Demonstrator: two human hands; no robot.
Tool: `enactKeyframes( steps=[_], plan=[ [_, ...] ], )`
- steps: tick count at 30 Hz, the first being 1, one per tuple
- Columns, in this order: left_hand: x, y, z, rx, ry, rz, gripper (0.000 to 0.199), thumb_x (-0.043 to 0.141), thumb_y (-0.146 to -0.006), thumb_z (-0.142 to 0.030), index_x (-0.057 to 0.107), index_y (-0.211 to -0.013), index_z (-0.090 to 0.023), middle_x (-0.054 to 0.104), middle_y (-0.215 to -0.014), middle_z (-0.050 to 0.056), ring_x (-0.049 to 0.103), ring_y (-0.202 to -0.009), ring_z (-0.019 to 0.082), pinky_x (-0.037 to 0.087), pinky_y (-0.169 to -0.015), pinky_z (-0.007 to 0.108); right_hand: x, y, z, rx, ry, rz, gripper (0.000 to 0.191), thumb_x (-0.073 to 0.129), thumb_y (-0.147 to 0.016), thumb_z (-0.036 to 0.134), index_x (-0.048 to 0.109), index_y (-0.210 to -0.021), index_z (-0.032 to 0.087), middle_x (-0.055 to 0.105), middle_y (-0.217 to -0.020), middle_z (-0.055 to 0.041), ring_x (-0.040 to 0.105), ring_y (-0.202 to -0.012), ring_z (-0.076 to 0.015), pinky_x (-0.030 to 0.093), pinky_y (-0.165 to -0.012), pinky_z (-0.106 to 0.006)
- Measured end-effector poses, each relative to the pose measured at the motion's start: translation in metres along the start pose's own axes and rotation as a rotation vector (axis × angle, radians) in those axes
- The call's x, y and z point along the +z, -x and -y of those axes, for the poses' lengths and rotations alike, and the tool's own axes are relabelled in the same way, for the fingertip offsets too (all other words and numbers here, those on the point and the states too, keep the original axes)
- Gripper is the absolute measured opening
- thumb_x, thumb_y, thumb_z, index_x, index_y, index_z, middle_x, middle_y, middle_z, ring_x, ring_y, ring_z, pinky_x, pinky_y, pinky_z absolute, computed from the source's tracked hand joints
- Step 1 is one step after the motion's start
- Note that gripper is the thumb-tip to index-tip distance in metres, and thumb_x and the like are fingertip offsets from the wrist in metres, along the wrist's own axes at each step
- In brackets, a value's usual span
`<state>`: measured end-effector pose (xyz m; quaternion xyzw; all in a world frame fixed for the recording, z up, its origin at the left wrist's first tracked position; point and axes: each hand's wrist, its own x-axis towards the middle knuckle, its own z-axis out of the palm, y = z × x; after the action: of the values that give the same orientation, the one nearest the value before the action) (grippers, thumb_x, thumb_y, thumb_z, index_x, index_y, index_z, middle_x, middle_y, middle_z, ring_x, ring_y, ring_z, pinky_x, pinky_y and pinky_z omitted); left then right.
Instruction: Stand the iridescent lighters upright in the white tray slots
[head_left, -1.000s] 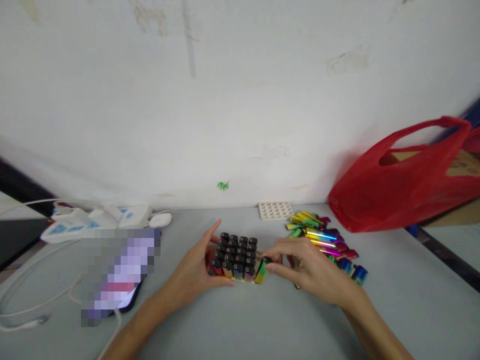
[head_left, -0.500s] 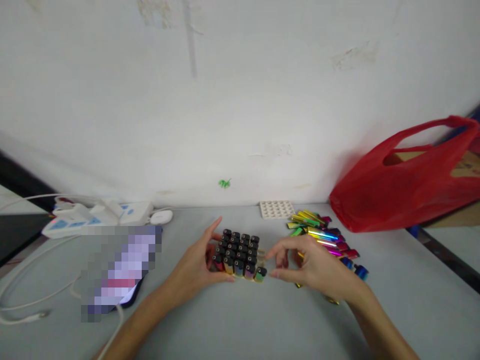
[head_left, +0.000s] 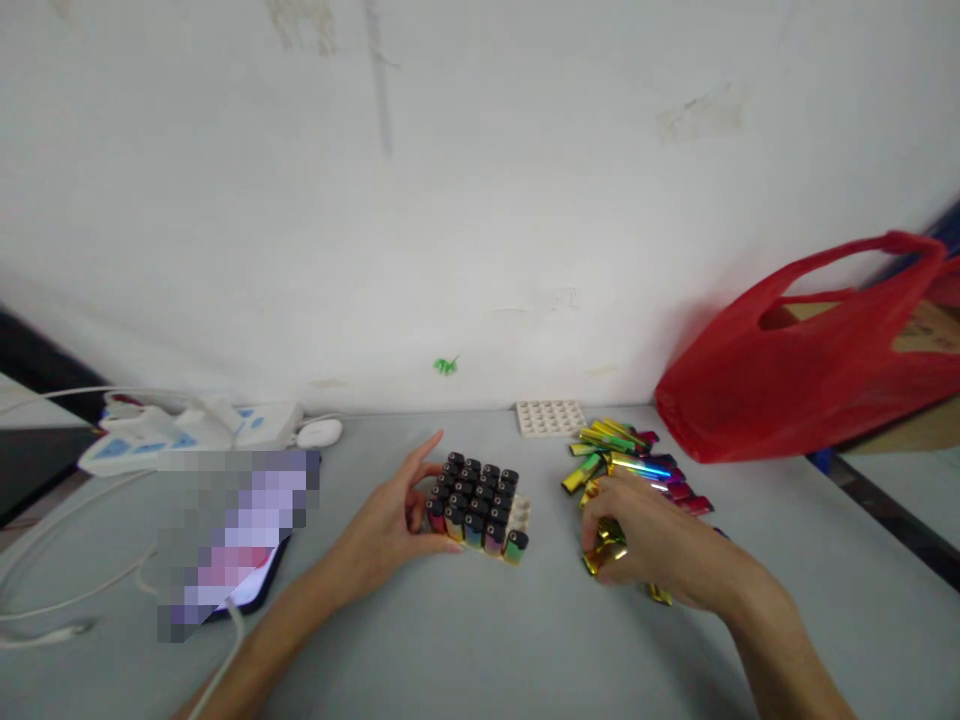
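At the far left, a white power strip (head_left: 270,425) is lying along the wall, with a smartphone (head_left: 271,570), partly pixelated, lying in front of it. A small white case (head_left: 319,433) is sitting beside the strip's right end. The left hand (head_left: 382,520) is clamping the left end of the socketed tray (head_left: 519,513): the thumb is pressing along the near edge, the other fingers are wrapping the left and far sides, and the index finger is pointing up and away. Black-topped lighters (head_left: 476,500) are standing in the tray, right of these fingers. A green lighter (head_left: 515,545) is occupying the near right corner; sockets behind it are showing. A second white tray (head_left: 551,418) is lying near the wall. The right hand (head_left: 652,530) is curling downward over a gold lighter (head_left: 606,552), which is lying between thumb and fingers; whether they are gripping it cannot be told. Loose metallic lighters (head_left: 641,465) are lying beyond that hand. A red plastic bag (head_left: 795,360) is standing farthest right.
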<state>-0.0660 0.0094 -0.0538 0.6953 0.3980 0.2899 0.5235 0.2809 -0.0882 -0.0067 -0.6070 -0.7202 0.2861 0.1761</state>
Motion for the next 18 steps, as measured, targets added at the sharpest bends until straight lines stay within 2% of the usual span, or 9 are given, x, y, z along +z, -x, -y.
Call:
enactKeyframes(
  steps=[3,5,8,10,14,16,18],
  plan=[
    [0.0,0.0,0.0,-0.025,0.01,-0.009,0.128,0.101,-0.07,-0.029,0.027,-0.174,-0.039,0.062,-0.15,0.016,0.07,-0.083,0.02,0.058,-0.064,0.03,0.006,-0.007,0.006,-0.056,0.001,-0.012,0.024,0.1,-0.067,0.017,0.08,-0.076,0.027,0.073,-0.087,-0.0032,0.063,-0.087,-0.027,0.044,-0.074,-0.035],
    [0.001,0.0,0.0,-0.029,0.03,-0.004,0.13,0.102,-0.069,-0.029,0.027,-0.175,-0.039,0.062,-0.149,0.016,0.07,-0.085,0.02,0.059,-0.066,0.031,0.008,-0.012,0.014,-0.081,-0.048,-0.032,0.021,0.097,-0.077,0.03,0.077,-0.082,0.025,0.069,-0.086,-0.0016,0.06,-0.081,-0.023,0.041,-0.07,-0.033],
    [0.0,0.001,0.001,-0.026,0.07,0.015,0.131,0.103,-0.068,-0.027,0.027,-0.175,-0.04,0.063,-0.148,0.015,0.071,-0.089,0.022,0.06,-0.067,0.032,0.011,-0.018,0.026,-0.063,-0.191,-0.039,0.023,0.08,-0.098,0.042,0.068,-0.09,0.024,0.064,-0.078,0.0017,0.055,-0.072,-0.0189,0.037,-0.064,-0.031],
    [0.0,0.002,0.003,-0.015,0.096,0.033,0.132,0.103,-0.067,-0.026,0.027,-0.175,-0.04,0.063,-0.148,0.015,0.072,-0.089,0.022,0.06,-0.068,0.032,0.014,-0.023,0.03,-0.026,-0.309,-0.077,0.026,0.07,-0.104,0.046,0.062,-0.093,0.024,0.062,-0.076,0.0029,0.055,-0.07,-0.0182,0.037,-0.064,-0.031],
    [-0.001,0.002,0.007,0.0,0.109,0.046,0.133,0.104,-0.066,-0.025,0.028,-0.174,-0.04,0.063,-0.148,0.015,0.071,-0.087,0.021,0.06,-0.067,0.031,0.022,-0.032,0.026,0.041,-0.606,-0.157,0.032,0.065,-0.106,0.053,0.056,-0.098,0.024,0.066,-0.069,0.0034,0.054,-0.066,-0.0174,0.036,-0.062,-0.03],
    [-0.001,0.002,0.007,-0.001,0.097,0.046,0.133,0.104,-0.067,-0.025,0.028,-0.174,-0.041,0.063,-0.149,0.015,0.072,-0.087,0.021,0.059,-0.067,0.03,0.024,-0.035,0.022,0.089,-0.744,-0.174,0.037,0.07,-0.103,0.059,0.058,-0.103,0.024,0.068,-0.067,0.0033,0.05,-0.06,-0.0162,0.033,-0.058,-0.029],
    [-0.001,0.001,0.007,-0.007,0.075,0.041,0.134,0.104,-0.066,-0.024,0.028,-0.175,-0.04,0.063,-0.149,0.016,0.072,-0.086,0.021,0.057,-0.065,0.029,0.021,-0.035,0.02,0.126,-0.872,-0.201,0.042,0.074,-0.099,0.061,0.063,-0.112,0.022,0.07,-0.069,0.0016,0.053,-0.061,-0.0164,0.035,-0.059,-0.029]
  ],
)
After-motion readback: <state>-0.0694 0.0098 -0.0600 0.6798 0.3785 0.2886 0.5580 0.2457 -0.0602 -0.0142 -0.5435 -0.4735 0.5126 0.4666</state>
